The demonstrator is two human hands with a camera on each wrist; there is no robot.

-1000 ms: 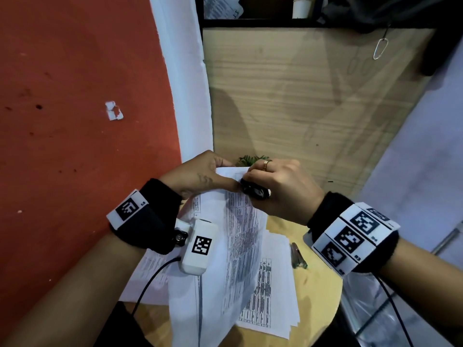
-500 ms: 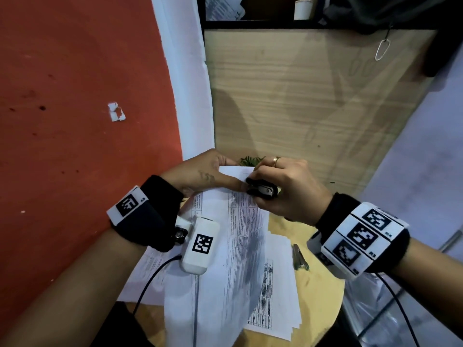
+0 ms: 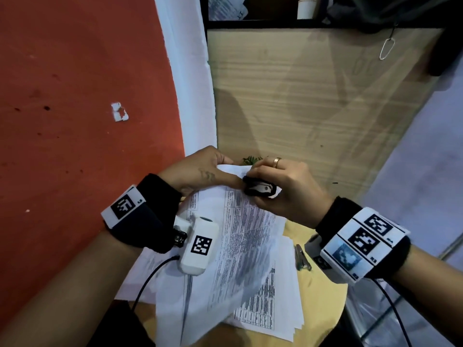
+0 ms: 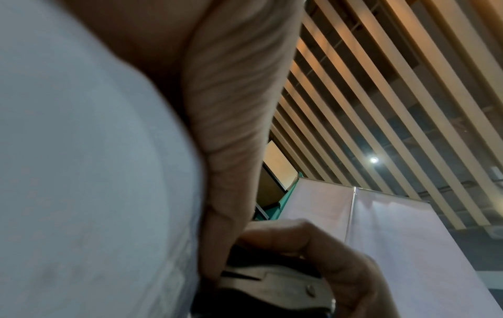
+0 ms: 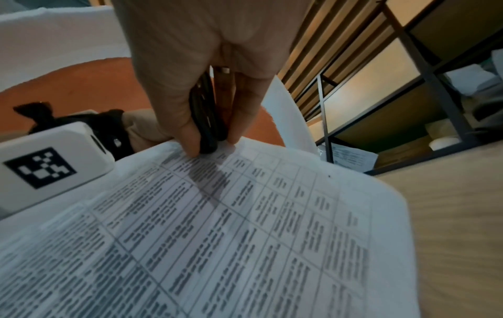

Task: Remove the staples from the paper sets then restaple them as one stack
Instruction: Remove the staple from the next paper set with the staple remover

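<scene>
My left hand (image 3: 200, 171) pinches the top corner of a printed paper set (image 3: 240, 234) and holds it lifted off the table. My right hand (image 3: 283, 189) grips a black staple remover (image 3: 259, 189) and holds it against that same corner, right beside the left thumb. In the right wrist view the staple remover (image 5: 208, 120) sits between thumb and fingers, its tip on the paper set's (image 5: 245, 226) top edge. The left wrist view shows the staple remover's (image 4: 272, 286) metal part next to the paper set (image 4: 81, 172). The staple itself is hidden.
More printed sheets (image 3: 275, 309) lie in a loose pile on the small round yellow table (image 3: 323, 296). A metal stapler (image 3: 302, 257) lies on the table under my right wrist. A red wall stands on the left, a wooden panel behind.
Both hands and the paper corner have shifted slightly to the right. The right hand has turned the staple remover a little, so its metal side shows more.
</scene>
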